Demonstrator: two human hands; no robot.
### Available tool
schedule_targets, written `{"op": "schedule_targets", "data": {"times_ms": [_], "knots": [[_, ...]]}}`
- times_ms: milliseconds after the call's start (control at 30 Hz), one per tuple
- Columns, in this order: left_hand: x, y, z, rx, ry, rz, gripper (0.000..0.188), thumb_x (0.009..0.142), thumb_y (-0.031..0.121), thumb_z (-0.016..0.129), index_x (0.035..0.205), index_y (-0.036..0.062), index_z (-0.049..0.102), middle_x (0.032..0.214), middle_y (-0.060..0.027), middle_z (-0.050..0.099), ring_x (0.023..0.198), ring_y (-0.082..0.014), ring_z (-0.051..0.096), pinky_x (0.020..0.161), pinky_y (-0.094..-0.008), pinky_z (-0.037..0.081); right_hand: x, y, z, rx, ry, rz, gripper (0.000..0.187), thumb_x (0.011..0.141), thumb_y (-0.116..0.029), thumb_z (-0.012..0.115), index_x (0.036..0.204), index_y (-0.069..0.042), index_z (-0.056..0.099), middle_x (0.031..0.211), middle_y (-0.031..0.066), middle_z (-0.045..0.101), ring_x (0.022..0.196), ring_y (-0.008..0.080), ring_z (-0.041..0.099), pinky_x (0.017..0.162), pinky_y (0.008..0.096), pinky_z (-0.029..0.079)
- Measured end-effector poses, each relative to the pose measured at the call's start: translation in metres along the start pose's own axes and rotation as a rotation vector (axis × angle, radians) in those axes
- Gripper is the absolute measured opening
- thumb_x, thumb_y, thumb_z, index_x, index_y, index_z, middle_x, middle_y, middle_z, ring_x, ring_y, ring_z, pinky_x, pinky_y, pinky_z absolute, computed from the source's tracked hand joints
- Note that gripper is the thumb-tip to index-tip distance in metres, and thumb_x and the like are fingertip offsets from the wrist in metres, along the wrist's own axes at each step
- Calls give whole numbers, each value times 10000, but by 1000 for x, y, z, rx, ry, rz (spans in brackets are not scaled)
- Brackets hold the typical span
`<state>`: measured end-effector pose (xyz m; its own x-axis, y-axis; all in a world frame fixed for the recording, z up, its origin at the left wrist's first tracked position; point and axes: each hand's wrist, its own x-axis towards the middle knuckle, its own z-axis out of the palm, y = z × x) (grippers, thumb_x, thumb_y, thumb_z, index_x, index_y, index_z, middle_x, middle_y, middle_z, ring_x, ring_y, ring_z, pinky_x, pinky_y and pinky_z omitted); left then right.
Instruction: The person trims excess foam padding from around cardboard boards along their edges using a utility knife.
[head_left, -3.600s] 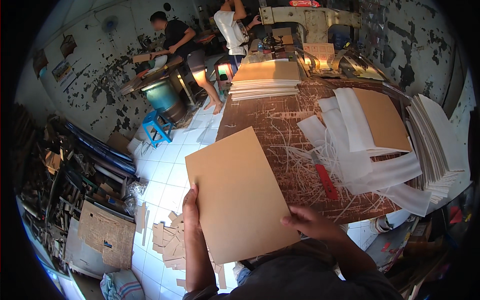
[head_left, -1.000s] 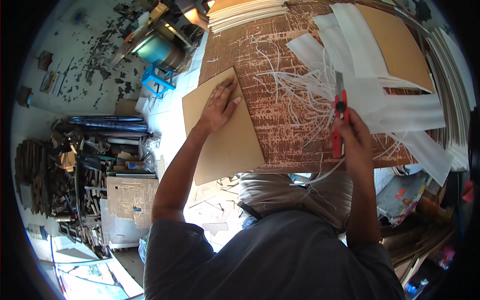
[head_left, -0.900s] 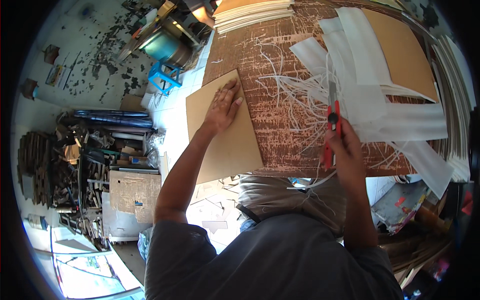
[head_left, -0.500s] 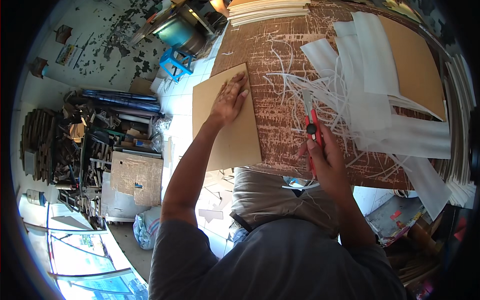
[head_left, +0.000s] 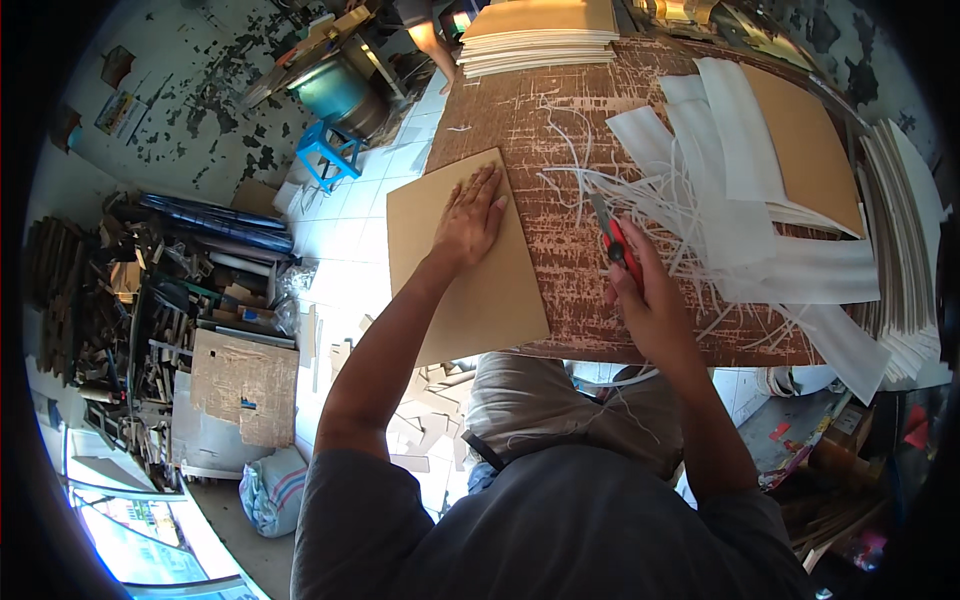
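My left hand (head_left: 470,222) lies flat, fingers stretched out, on a tan board (head_left: 465,290) at the left edge of the worn brown table (head_left: 575,260). The board's left side reaches past the table's edge. In my right hand (head_left: 645,300) is a red utility knife (head_left: 618,245) with its blade out, pointing away and a little to the left. The blade hangs near a tangle of thin white strips (head_left: 660,205), to the right of the board. My right fingers wrap round the handle.
White foam sheets (head_left: 745,250) and another tan board (head_left: 810,140) lie at the right. A board stack (head_left: 540,45) stands at the far edge. A person's leg (head_left: 432,48) shows beyond it. A blue stool (head_left: 328,155) and scrap pile (head_left: 150,350) are on the left; offcuts (head_left: 430,415) litter the floor.
The knife has turned so its blade leans left. The board has shifted slightly right at its near end under my left hand. A person's leg has come into view at the back.
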<state>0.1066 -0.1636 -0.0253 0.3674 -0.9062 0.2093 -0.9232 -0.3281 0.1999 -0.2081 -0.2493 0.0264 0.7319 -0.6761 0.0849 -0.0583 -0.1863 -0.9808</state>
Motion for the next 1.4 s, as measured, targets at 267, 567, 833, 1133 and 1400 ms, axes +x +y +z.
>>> {"op": "schedule_targets", "data": {"times_ms": [267,567,833,1133,1400], "knots": [[1,-3,7,-28,42,-16,592,1090,386,326,1587,64,328,1663,-120,312,1551,-272,259,1277,-465,171,118,28,66,-354,2,-216,484,1031,-106,554,1498,-55,438,874,134,654,740,208,657,706,367,535],[0,-1,8,-39,59,-13,590,1090,375,324,1567,28,341,1659,-144,310,1555,-279,245,1278,-474,164,201,46,115,-684,37,-211,471,979,-153,560,1445,-101,519,1204,218,689,1079,415,673,914,499,547],[-1,-1,7,-29,55,-14,586,1082,368,327,1569,41,346,1661,-135,310,1556,-272,246,1279,-473,163,199,44,115,-679,8,-202,434,981,-157,565,1408,-79,560,1240,210,678,1123,392,660,941,490,538],[0,-1,8,-25,76,-13,577,1082,359,333,1565,46,355,1651,-136,331,1549,-278,265,1275,-478,172,200,47,117,-714,-6,-226,440,979,-144,544,1415,-85,563,1244,212,677,1122,389,664,950,489,537],[2,4,8,-38,78,-32,572,1076,348,344,1565,52,360,1650,-125,337,1550,-271,263,1274,-478,172,199,35,119,-775,-42,-216,473,944,-121,544,1413,-72,575,1205,224,688,1056,393,689,917,483,558]]}}
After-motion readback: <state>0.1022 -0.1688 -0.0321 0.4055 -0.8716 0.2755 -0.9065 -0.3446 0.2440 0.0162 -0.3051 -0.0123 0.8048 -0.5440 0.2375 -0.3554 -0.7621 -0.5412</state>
